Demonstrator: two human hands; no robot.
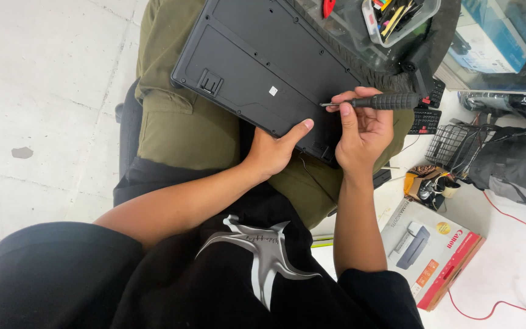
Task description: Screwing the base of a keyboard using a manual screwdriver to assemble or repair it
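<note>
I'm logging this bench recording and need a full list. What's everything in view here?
keyboard: one, black, underside up, across the lap
screwdriver: one, black grip, tip on the keyboard's back
clear plastic tub: one, holding mixed tools, top edge
second keyboard: one, black, partly hidden, right of the hands
wire basket: one, dark, on the floor at right
printer box: one, white and red, lower right
red cable: one, on the floor, far right
left hand: steadies the keyboard's near edge
right hand: grips the screwdriver
</note>
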